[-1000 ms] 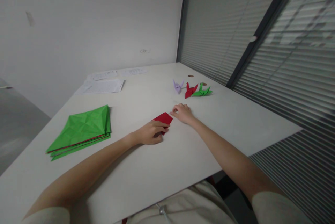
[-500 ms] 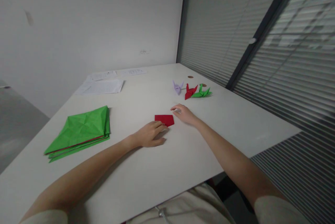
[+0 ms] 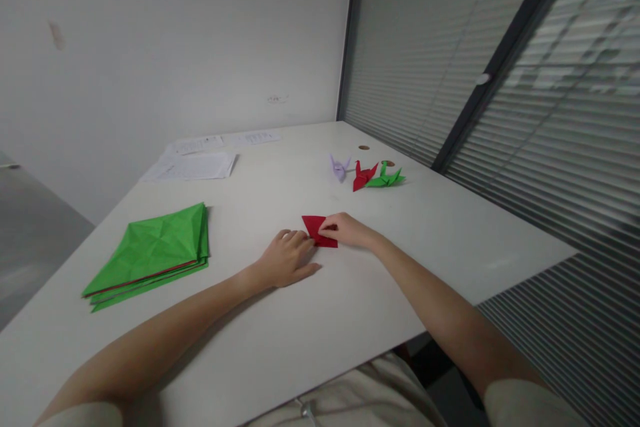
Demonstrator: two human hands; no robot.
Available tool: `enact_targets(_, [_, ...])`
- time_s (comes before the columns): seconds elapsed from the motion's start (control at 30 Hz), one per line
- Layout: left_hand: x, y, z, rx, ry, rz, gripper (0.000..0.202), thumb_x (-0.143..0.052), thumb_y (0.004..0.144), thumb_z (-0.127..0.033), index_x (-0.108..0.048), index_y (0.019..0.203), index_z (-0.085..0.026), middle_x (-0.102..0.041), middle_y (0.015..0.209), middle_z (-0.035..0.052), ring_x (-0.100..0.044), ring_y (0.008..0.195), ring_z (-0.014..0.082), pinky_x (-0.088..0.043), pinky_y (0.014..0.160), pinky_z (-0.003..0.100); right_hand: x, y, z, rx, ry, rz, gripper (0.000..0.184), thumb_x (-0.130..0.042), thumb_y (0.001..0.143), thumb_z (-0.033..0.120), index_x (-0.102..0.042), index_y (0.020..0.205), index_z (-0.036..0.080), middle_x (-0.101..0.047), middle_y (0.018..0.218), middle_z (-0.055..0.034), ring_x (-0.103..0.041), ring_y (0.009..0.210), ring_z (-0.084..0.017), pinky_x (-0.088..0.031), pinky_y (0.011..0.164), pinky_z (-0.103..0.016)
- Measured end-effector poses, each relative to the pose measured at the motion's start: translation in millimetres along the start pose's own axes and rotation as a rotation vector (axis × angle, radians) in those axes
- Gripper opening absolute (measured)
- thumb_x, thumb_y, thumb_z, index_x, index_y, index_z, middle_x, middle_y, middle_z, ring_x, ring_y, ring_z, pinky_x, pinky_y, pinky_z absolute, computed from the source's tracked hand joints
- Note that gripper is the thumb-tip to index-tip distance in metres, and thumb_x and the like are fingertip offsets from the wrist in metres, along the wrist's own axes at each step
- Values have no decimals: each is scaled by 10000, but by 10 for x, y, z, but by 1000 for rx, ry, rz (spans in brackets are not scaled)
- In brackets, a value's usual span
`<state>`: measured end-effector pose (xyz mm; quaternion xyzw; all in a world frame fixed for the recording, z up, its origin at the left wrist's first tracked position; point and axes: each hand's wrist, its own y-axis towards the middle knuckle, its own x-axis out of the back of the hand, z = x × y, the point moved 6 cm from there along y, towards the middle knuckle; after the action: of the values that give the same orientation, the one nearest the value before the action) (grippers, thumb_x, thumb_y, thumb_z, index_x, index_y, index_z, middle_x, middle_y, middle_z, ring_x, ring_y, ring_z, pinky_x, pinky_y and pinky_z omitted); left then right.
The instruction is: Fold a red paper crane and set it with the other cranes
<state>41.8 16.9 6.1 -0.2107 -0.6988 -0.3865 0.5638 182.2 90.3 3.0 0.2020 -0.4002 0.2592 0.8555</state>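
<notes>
Resting your left hand (image 3: 286,259) palm-down, thumb spread wide, you are touching the red paper (image 3: 313,226) at twelve o'clock, while your right hand (image 3: 345,230) is arching over its three-o'clock side, fingertips bunched narrowly, any pinch unclear.

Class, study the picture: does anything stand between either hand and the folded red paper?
Nothing visible does. The right hand is on the folded red paper, and the left hand is at its left edge. The paper cranes sit farther back; the green-topped stack lies off to the left.

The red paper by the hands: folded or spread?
Folded, apparently: the red paper is slant-edged and far smaller than the green sheets.
</notes>
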Motion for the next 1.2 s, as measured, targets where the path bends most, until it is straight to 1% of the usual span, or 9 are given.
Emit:
enact_targets(0.13, [3, -3, 39, 35, -76, -82, 389, -499, 873, -425, -499, 1177, -182, -570, 1154, 136, -559, 1059, 276, -427, 944, 456, -58, 1, 74, 52, -6, 45, 147, -627, 794, 167, -745, 879, 191, -699, 848, -38, -609, 758, -160, -439, 703, -267])
enact_targets(0.27, [-44, 8, 45, 10, -124, -78, 437, -496, 884, -378, -459, 1259, -158, -558, 1253, 148, -544, 1138, 273, -422, 1001, 436, -122, -1, 140, 152, 42, 68, 143, -599, 842, 208, -738, 871, 187, -670, 845, -36, -601, 791, -151, -446, 756, -266])
enact_targets(0.33, [-68, 10, 54, 2, -136, -60, 414, -486, 892, -379, -490, 1240, -155, -572, 1240, 148, -557, 1123, 270, -432, 995, 438, -81, 17, 75, 102, 26, -33, 161, -583, 858, 219, -731, 902, 176, -649, 852, -44, -595, 785, -148, -453, 760, -266])
enact_targets(0.43, [-72, 6, 48, -26, -142, -57, 358, -497, 887, -369, -557, 1168, -155, -584, 1210, 147, -535, 1150, 274, -421, 1010, 443, 70, 12, -122, -84, -107, -285, 214, -618, 838, 245, -707, 1008, 152, -617, 922, -77, -583, 811, -161, -456, 799, -291])
enact_targets(0.47, [-68, 4, 44, -33, -142, -58, 348, -508, 882, -368, -571, 1152, -157, -587, 1195, 145, -521, 1167, 277, -410, 1022, 445, 99, 4, -181, -133, -161, -319, 239, -640, 825, 274, -704, 1018, 149, -612, 940, -87, -581, 837, -172, -450, 828, -308])
enact_targets(0.6, [-57, -2, 35, -39, -133, -41, 368, -537, 865, -380, -573, 1169, -177, -564, 1208, 135, -513, 1158, 280, -398, 1025, 455, 53, 8, -342, -196, -232, -220, 278, -722, 748, 357, -707, 952, 168, -614, 929, -80, -578, 840, -182, -445, 826, -318])
enact_targets(0.87, [-90, -3, 60, 14, -132, -10, 377, -565, 843, -390, -545, 1154, -179, -468, 1369, 188, -478, 1239, 321, -383, 1030, 503, -55, 44, -336, -184, 50, -297, 162, -683, 714, 165, -610, 858, 168, -616, 766, 15, -554, 694, -134, -445, 675, -258])
enact_targets(1.07, [-114, -1, 72, 5, -138, -2, 379, -565, 849, -397, -528, 1151, -172, -457, 1398, 205, -453, 1281, 319, -360, 1046, 518, -81, 66, -164, -58, 40, -282, 240, -591, 751, 63, -712, 926, 174, -653, 888, -38, -604, 847, -163, -457, 829, -300])
enact_targets(1.2, [-126, -7, 86, 14, -137, 11, 380, -559, 853, -408, -538, 1151, -174, -458, 1400, 191, -418, 1308, 319, -334, 1063, 523, -111, 68, -108, 33, -21, -213, 286, -576, 792, 67, -733, 997, 191, -617, 899, -49, -596, 841, -160, -468, 831, -303])
